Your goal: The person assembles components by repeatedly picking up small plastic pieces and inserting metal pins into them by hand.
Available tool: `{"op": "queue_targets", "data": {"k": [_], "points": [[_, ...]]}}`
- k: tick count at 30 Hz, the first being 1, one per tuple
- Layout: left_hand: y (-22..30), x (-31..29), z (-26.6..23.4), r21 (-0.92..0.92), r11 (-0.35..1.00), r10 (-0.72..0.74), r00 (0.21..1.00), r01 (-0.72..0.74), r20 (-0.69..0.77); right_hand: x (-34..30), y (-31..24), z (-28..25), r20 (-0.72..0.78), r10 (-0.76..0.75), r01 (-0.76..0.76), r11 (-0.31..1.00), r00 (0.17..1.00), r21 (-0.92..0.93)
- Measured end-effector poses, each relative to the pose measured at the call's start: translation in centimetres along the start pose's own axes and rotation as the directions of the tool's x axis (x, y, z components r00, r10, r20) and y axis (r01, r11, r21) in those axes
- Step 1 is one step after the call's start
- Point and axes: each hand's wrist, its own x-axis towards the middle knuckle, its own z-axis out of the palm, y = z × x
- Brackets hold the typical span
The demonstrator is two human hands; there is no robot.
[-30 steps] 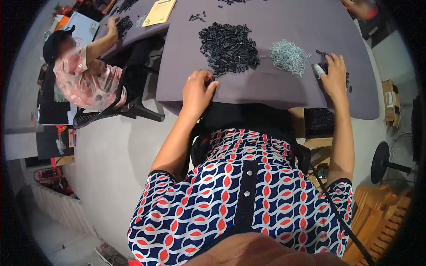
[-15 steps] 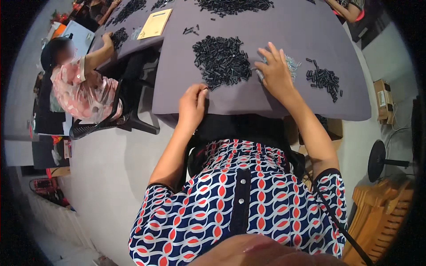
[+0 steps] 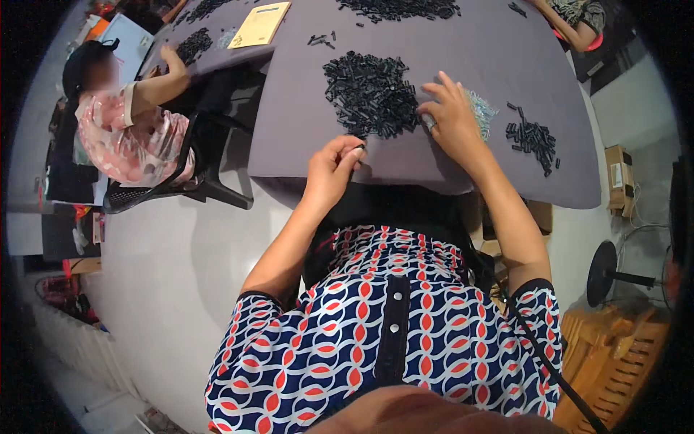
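Note:
My left hand (image 3: 331, 171) is closed at the near edge of the big heap, with a small black cylindrical piece (image 3: 359, 147) pinched between thumb and fingertips. Just beyond it lies the large heap of small black cylindrical pieces (image 3: 370, 94). To the right, my right hand (image 3: 455, 119) is over a pile of small clear pieces (image 3: 480, 114), its fingers apart and partly stretched. This hand covers part of that pile, and I make out nothing held in it. A smaller heap of black pieces (image 3: 533, 139) lies farther right.
A grey cloth covers the table (image 3: 296, 137). Several loose black pieces (image 3: 322, 40) and a yellow booklet (image 3: 260, 25) lie farther back. At the left a person (image 3: 134, 130) sits on a black chair (image 3: 217, 184). A fan (image 3: 601, 273) and wooden chairs (image 3: 614, 347) stand at right.
My left hand has moved right and now shows a black piece at its fingertips. My right hand stays by the clear pieces, its fingers a little closer together. The view has shifted slightly.

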Motion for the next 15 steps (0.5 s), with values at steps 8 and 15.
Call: {"op": "queue_targets", "data": {"k": [8,15], "points": [[1.6,0.2,-0.9,-0.292,0.933,-0.171,0.974,0.209,0.149,1.5,1.0,1.0,0.088,0.112,-0.114,0.993,0.990,0.023],[1.2,0.0,-0.5,-0.319,0.936,-0.101,0.981,0.151,0.168,1.0,-1.5,-2.6,0.017,0.049,-0.048,0.997,0.999,-0.053]]}}
